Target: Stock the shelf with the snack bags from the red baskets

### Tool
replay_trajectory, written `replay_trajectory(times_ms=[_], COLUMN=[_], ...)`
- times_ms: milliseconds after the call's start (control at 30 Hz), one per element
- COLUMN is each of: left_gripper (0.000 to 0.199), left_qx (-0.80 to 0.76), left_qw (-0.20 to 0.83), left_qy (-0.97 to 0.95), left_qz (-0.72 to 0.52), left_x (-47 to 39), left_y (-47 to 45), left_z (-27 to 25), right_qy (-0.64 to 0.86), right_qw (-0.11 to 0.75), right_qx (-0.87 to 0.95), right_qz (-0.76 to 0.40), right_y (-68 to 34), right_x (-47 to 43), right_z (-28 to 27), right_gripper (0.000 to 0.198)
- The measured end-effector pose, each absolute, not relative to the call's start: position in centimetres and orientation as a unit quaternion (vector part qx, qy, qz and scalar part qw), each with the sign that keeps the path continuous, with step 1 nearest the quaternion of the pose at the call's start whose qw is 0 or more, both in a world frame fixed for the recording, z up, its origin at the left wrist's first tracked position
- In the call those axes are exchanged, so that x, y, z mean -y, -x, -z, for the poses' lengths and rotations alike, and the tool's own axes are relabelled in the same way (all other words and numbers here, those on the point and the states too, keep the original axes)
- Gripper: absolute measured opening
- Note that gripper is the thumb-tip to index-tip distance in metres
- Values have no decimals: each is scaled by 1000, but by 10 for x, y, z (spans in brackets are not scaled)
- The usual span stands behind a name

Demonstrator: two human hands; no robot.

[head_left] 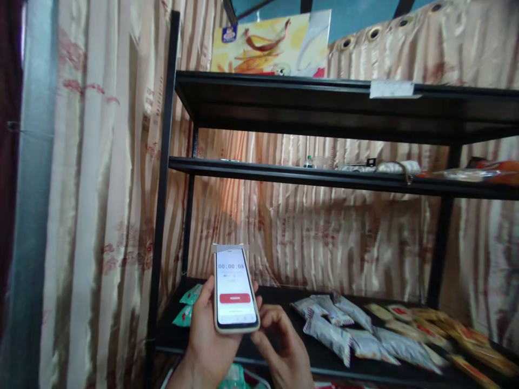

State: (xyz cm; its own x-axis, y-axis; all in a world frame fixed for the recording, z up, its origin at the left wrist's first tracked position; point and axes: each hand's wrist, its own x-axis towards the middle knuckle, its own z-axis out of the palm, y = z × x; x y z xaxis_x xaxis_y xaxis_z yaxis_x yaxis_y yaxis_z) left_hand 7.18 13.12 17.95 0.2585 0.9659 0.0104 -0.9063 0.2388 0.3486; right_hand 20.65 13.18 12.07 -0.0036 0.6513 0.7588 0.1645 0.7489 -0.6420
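The phone (pixel 237 292), in a pale case, lies screen up in the left hand (pixel 214 329), above the front of a black rack's lower shelf (pixel 280 294). That hand is clamped on it, thumb along one long edge and fingertips showing past the other. The lit screen reads 00:00:08 over a wide red button; a blurred strip covers its top end. The right hand (pixel 284 346) is at the phone's lower right corner, fingers curled, thumb and forefinger slightly apart; whether it grips the case, I cannot tell. Below, between the wrists, a green package (pixel 233 376) shows in part.

On the lower shelf, teal packets (pixel 185 312) lie left of the phone. To the right is a loose pile of silvery packets (pixel 326 329), and just beside it cream and gold packets (pixel 450 329), blurred toward the edge.

The middle shelf (pixel 259 170) carries a small green-capped bottle (pixel 308 162), white wrapped items (pixel 397 167) and an orange package (pixel 500 168) at the far right. On the top shelf (pixel 284 85) stands a yellow box (pixel 270 46), and a white paper (pixel 391 89) hangs on the front edge.

Behind the rack hangs a beige curtain (pixel 344 232) with reddish print.
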Motion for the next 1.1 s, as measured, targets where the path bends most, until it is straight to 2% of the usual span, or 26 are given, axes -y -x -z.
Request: replay_trajectory(times_ms=[267, 600, 867, 1100], left_gripper=[46, 53, 56, 67], left_qx=[-14, 11, 17, 32], left_qw=[789, 762, 740, 751], left_qy=[-235, -325, -381, -394], left_qz=[-567, -560, -554, -529], left_x=[-131, -150, -174, -198], left_y=[-75, -96, -110, -124], left_z=[-248, -327, -363, -383], right_qy=[282, 245, 217, 219], right_qw=[663, 705, 713, 726], right_qx=[675, 649, 651, 632], right_qz=[-157, -147, -147, -161], right_y=[-212, -229, -240, -249], right_x=[-137, -155, -169, -183], right_z=[-190, -267, -308, -331], right_gripper=[23, 29, 32, 40])
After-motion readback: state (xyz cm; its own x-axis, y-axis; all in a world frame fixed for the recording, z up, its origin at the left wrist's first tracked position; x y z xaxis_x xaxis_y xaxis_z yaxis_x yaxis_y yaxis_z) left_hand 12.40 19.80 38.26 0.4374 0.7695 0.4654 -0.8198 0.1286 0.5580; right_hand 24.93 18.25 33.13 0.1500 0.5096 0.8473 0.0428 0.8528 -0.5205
